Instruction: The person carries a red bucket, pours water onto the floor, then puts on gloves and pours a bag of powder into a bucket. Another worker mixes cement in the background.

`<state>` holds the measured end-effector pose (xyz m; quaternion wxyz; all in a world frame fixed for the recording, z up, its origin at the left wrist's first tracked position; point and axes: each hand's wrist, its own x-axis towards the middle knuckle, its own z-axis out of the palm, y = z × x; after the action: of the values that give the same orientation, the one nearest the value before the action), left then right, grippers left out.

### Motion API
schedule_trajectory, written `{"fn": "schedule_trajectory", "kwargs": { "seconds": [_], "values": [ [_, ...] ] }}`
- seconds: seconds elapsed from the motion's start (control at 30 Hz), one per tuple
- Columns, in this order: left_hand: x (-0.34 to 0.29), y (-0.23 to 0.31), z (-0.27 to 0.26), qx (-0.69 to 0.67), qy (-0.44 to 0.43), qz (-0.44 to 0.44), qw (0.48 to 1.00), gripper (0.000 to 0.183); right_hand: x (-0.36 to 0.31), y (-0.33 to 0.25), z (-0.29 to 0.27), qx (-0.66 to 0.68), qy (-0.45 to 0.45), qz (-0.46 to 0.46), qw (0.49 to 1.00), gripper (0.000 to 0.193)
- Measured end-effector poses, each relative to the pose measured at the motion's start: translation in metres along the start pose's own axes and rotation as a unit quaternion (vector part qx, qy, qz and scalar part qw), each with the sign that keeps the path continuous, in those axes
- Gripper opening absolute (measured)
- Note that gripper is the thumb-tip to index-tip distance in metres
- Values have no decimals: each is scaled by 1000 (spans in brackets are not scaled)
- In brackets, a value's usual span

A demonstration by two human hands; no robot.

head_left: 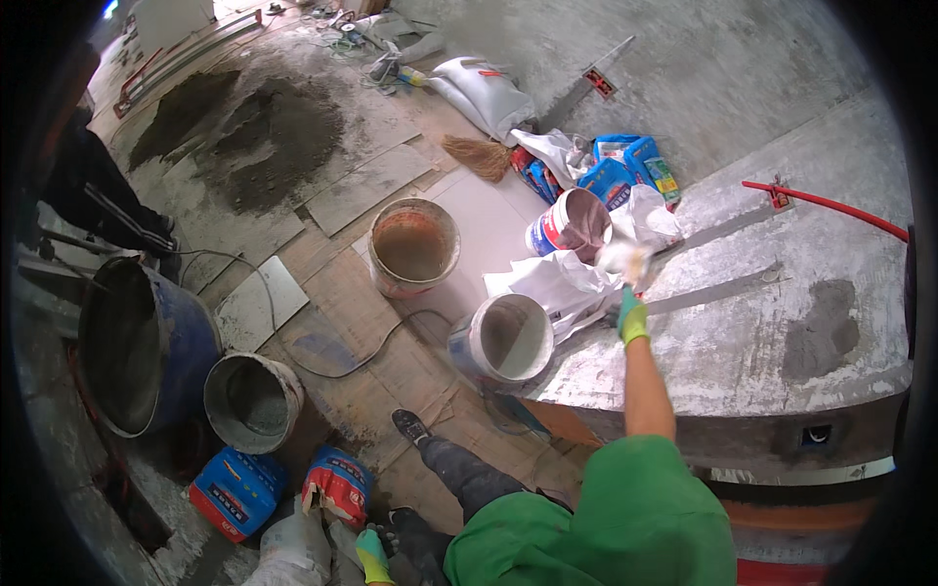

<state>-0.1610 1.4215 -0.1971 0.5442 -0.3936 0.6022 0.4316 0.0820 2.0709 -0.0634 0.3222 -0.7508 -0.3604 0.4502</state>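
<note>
My right hand (633,320), in a green glove, reaches out over a raised concrete slab (782,342). It grips a small hand tool (625,269) whose pale upper end is blurred. The tool is above crumpled white bags (562,283), between a tilted blue-and-white bucket (572,225) and a white bucket (508,337) at the slab's edge. My left hand (371,555), also gloved in green, is low beside a white sack (293,547) and a red-and-blue sack (337,483). Its grip is hidden.
An orange-stained bucket (412,246), a grey bucket (254,400) and a big blue drum (137,342) stand on the boards. Two metal straightedges (723,288) and a red pipe (831,205) lie on the slab. Behind are blue sacks (616,171), a broom (479,156) and a sand pile (264,137).
</note>
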Motion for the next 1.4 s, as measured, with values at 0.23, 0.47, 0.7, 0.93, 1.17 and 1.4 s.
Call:
{"fn": "schedule_trajectory", "kwargs": {
  "seconds": [0.23,0.47,0.7,0.93,1.17,1.4],
  "values": [
    [34,-23,-40,-6,-5,4,1000,25,-81,86,58,-128,-182,-9,975,23],
    [97,-43,-100,509,117,314,793,27,-281,281,149,-356,-439,119,816,23],
    [121,13,-103,2,88,47,995,42,-431,425,213,-592,-518,-81,612,52],
    [214,29,-101,189,127,115,967,49,-465,494,307,-643,-492,-149,567,66],
    [252,16,-98,227,126,102,960,44,-466,502,337,-712,-498,-49,492,44],
    [247,27,-118,275,111,151,943,35,-448,484,333,-691,-516,-238,446,41]
  ]
}}
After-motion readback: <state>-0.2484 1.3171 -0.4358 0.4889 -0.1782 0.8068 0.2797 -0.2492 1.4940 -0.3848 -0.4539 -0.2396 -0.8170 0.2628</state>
